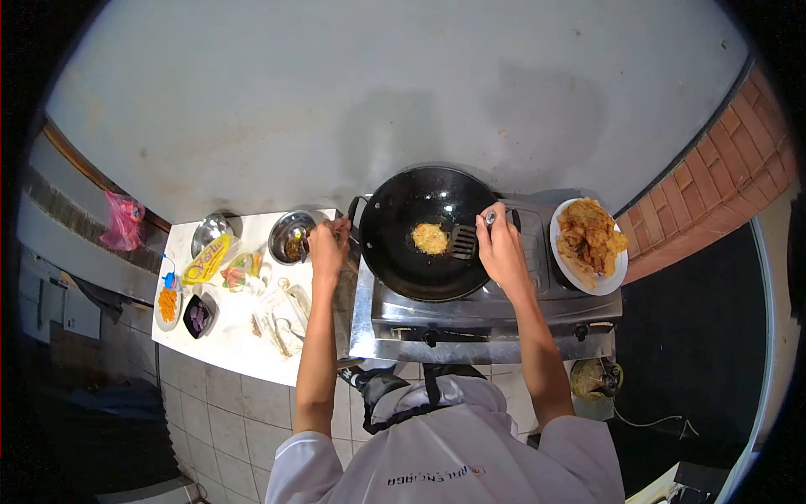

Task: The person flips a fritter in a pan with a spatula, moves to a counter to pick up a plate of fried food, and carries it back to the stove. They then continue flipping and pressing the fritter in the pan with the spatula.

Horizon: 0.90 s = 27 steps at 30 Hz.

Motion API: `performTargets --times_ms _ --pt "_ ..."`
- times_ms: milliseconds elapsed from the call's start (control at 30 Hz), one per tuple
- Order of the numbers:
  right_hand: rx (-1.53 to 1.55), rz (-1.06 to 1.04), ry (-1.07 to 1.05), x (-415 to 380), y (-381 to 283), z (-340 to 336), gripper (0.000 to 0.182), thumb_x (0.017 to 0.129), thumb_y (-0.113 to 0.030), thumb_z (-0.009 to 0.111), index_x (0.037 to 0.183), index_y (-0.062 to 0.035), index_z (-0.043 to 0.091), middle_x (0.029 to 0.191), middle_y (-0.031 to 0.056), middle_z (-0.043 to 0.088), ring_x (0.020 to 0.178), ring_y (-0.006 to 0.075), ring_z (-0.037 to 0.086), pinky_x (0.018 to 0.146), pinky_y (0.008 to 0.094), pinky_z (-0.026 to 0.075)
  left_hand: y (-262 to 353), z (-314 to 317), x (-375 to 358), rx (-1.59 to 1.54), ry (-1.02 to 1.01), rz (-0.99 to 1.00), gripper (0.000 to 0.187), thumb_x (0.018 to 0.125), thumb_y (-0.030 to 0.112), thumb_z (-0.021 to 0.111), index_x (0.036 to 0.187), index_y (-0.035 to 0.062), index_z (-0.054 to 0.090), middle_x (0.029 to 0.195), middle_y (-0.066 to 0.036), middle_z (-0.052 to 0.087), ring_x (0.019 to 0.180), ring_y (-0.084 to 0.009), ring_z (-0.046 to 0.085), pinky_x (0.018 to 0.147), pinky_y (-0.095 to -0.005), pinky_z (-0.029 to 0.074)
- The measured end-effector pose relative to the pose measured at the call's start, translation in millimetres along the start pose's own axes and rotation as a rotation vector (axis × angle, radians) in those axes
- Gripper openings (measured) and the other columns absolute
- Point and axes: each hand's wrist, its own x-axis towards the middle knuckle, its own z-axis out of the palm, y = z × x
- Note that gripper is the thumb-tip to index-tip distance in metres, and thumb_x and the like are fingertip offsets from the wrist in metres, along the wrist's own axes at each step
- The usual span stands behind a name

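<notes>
A black wok (399, 273) sits on the stove with a small golden piece of frying food (430, 238) in its middle. My right hand (501, 250) is closed round the handle of a slotted spatula (463, 242), whose blade rests in the wok just right of that food. At the wok's left, my left hand (328, 245) is closed beside the right rim of a metal bowl (280, 238). Something dark and small lies in the bowl's bottom. What the left fingers grip is hidden.
The steel stove (495, 311) carries a white plate (615, 279) heaped with fried food (591, 235). On the white table (231, 336) are a yellow packet (206, 261), another metal bowl (208, 228), a black bowl (198, 317) and orange pieces (168, 305). A gas cylinder (596, 379) stands below.
</notes>
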Motion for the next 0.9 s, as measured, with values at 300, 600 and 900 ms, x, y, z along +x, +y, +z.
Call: performTargets --times_ms 300,600,900 --pt "0.169 -0.069 0.061 8 -11 26 0.011 0.094 -0.006 0.05 0.094 0.0009 0.041 0.068 0.0228 0.056 0.069 0.0452 0.058 0.057 0.0461 0.043 -10 12 1 0.08 0.083 0.125 0.016 0.083 0.008 0.062 0.094 0.0031 0.072 0.083 -0.018 0.067 0.075 -0.0341 0.064 0.069 -0.0456 0.046" --pt "0.174 -0.166 0.055 20 -45 33 0.013 0.094 -0.009 0.05 0.095 0.001 0.042 0.074 0.0233 0.058 0.071 0.0439 0.059 0.061 0.0461 0.046 -20 12 2 0.154 0.022 0.116 0.021 0.086 0.012 0.058 0.101 0.01 0.072 0.088 -0.021 0.064 0.083 -0.0394 0.061 0.07 -0.0492 0.044" --pt "0.101 -0.252 0.03 14 -56 36 0.014 0.093 -0.01 0.052 0.091 0.0003 0.043 0.074 0.0217 0.057 0.071 0.0422 0.059 0.062 0.0472 0.046 -20 11 4 0.164 0.012 0.146 0.022 0.086 0.012 0.057 0.104 0.0102 0.071 0.087 -0.022 0.062 0.082 -0.0403 0.06 0.07 -0.049 0.044"
